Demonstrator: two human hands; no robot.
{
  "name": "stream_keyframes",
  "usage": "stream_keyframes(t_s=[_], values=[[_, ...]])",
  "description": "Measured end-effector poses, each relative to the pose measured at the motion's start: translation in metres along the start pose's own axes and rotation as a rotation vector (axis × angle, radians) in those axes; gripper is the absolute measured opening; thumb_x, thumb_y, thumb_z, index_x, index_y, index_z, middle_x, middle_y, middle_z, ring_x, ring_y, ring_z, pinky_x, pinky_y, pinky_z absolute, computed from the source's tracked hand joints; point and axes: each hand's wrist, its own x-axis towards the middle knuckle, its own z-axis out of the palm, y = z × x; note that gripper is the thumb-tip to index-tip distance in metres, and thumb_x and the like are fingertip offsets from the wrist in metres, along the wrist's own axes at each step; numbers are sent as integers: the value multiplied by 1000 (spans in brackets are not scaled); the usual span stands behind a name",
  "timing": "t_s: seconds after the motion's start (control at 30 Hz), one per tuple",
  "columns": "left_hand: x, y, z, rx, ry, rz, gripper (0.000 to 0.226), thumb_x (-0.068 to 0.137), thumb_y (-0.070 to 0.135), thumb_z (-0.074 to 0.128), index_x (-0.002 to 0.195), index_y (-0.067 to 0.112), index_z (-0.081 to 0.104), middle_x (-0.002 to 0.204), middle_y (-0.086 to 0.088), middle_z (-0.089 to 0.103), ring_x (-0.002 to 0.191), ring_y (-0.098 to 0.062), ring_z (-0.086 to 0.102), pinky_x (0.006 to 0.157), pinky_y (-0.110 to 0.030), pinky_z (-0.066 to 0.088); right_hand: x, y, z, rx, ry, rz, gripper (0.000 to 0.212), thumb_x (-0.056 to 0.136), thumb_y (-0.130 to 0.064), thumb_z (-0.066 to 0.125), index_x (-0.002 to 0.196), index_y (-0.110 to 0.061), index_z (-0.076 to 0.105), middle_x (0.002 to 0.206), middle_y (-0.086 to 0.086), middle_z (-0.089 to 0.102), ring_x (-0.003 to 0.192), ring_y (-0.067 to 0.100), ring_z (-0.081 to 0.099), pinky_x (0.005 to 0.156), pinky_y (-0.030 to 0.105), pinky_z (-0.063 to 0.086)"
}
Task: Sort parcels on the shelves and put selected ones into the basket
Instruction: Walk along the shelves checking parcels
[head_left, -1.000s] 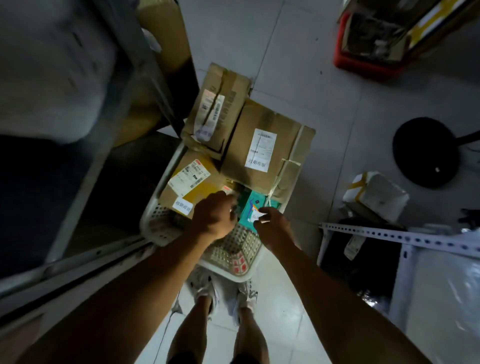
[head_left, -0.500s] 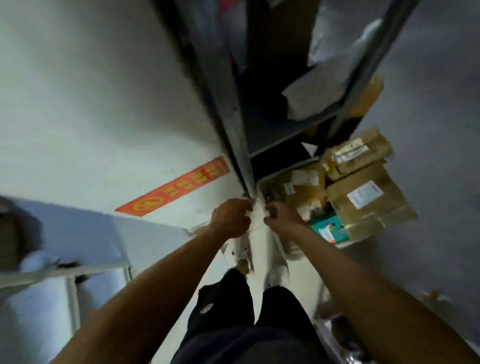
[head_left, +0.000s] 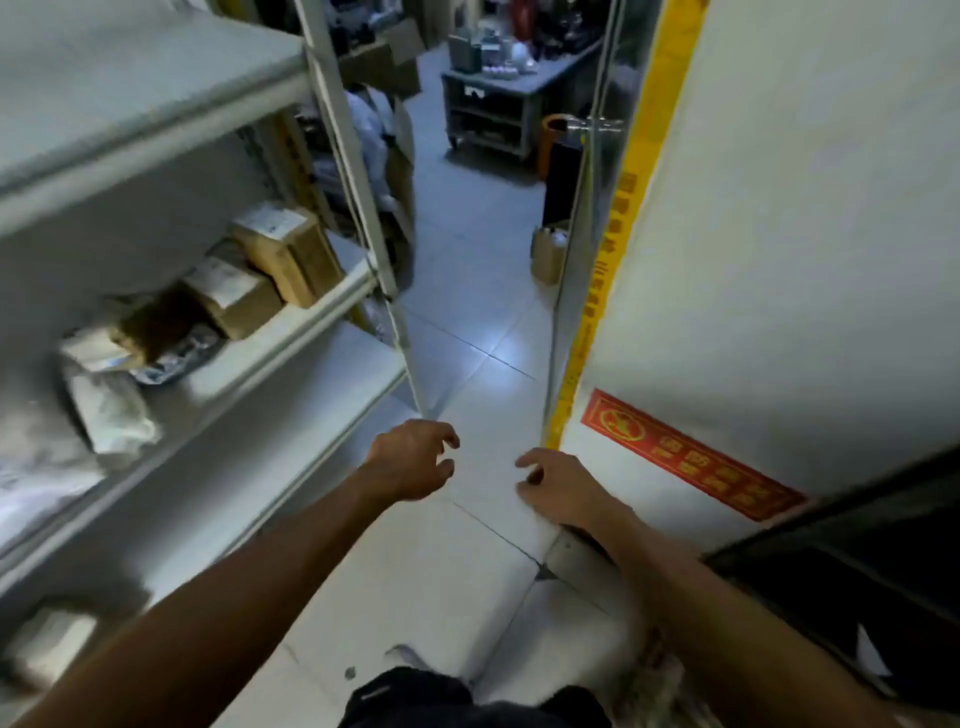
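Observation:
My left hand (head_left: 413, 460) and my right hand (head_left: 558, 486) hang side by side over the tiled floor with loosely curled fingers, and neither holds anything. A grey metal shelving unit (head_left: 291, 332) stands on my left. On its middle shelf lie two brown cardboard parcels (head_left: 288, 254) with white labels, a dark blurred parcel (head_left: 156, 325) and pale plastic mailer bags (head_left: 111, 410). Another pale parcel (head_left: 49, 642) lies on the lowest shelf. The basket is out of view.
A white wall (head_left: 779, 234) with a yellow edge strip and a red sign (head_left: 691, 454) is on my right. A glass door (head_left: 582, 218) with a handle stands ahead. Beyond it are a grey cart (head_left: 498, 104) and cardboard boxes. A dark object (head_left: 857, 571) sits at lower right.
The view swung up from the basket of parcels on the floor to the aisle and shelves. Both hands left the basket and now hang free with nothing in them.

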Motion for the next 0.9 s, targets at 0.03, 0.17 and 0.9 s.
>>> stream_keyframes(t_s=[0.03,0.17,0.9], values=[[-14,-27,-9,-17,15,-46,31,89,37,61,120,34,64,113,11,67,112,-15,61,94,-35,51,11,-28,14,-27,-35,-48,35,92,-26,68,127,-21,64,100,-1,67,92,17,64,91,30,53],[-68,-127,-41,-116,102,-228,31,86,37,59,116,34,66,112,10,70,109,-17,64,91,-33,52,51,-134,68,-148,-199,-215,38,94,-31,66,131,-24,60,100,-7,61,88,13,62,76,21,50],[-258,-318,-243,-280,1322,-752,16,85,25,64,94,22,76,83,9,75,73,-1,69,71,-26,58,48,-650,203,318,22,-1178,35,87,-39,64,117,-22,65,110,3,67,99,22,64,86,37,54]])
